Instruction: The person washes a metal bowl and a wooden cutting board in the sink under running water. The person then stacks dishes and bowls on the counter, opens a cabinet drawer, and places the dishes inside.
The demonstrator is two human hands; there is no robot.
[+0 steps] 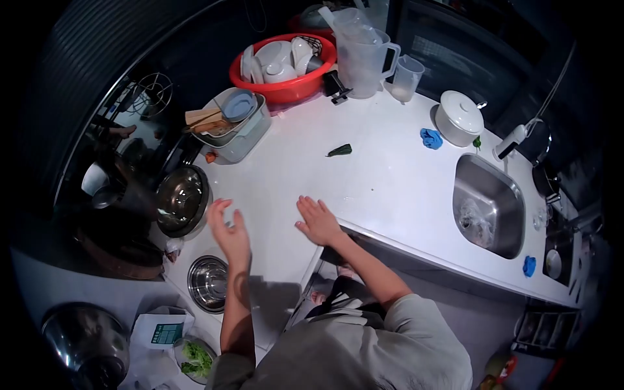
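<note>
White countertop bends around the person in a dim kitchen, with a metal sink set into the stretch on the right and a red tub of white dishes at the back. The left hand is raised over the near part of the surface, its fingers loosely bent and the thumb apart, with nothing visible in its grasp. The right hand is palm down near the counter's front edge, fingers extended and slightly spread, also without an object; whether the palm presses on the surface cannot be told. Nearest the left hand are a wide metal basin, on its outer side, and a smaller steel bowl, closer to the person and beside the left forearm. Both look stiff and smooth. The bowl is probably light enough for one hand, best taken by its rim with the thumb outside, though wet metal could slip. The basin would likely be steadier with a hand on each side of its rim. Beyond the right hand lies a dark green vegetable piece, likely light and firm, easily pinched around its middle.
</note>
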